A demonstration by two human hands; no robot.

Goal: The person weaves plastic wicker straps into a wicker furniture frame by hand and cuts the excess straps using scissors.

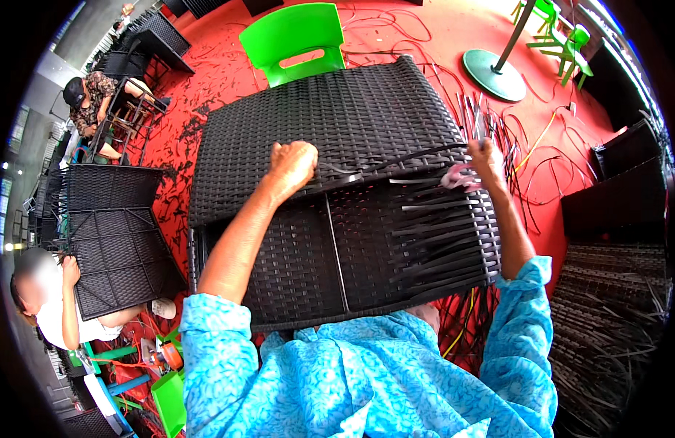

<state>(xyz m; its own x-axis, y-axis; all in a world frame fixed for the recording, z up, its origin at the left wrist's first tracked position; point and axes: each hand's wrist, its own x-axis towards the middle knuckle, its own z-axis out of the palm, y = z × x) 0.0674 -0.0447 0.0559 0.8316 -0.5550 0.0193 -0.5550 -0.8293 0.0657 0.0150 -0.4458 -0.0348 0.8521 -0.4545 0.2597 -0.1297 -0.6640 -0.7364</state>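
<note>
A black woven wicker panel piece (pixel 330 109) lies across my lap, its broad upper face above a recessed lower section. My left hand (pixel 294 166) is closed near the edge between the two, with a flat black plastic strip (pixel 339 175) running out of it to the right. Toward my right hand (pixel 487 162) stretches a dark strip (pixel 418 155). That hand is closed at the right edge; a small greyish object (pixel 480 131) shows above it, too unclear to name. Beside it is a pink-and-white scrap (pixel 460 177). Several loose strip ends (pixel 443 233) fan out over the lower section.
A green plastic chair (pixel 297 40) stands beyond the piece. A round green stand base (pixel 494 75) is at the far right. Cut strips litter the red floor (pixel 178 131). Two people work at left, one beside a woven panel (pixel 118 248). More woven pieces (pixel 607 292) stand at right.
</note>
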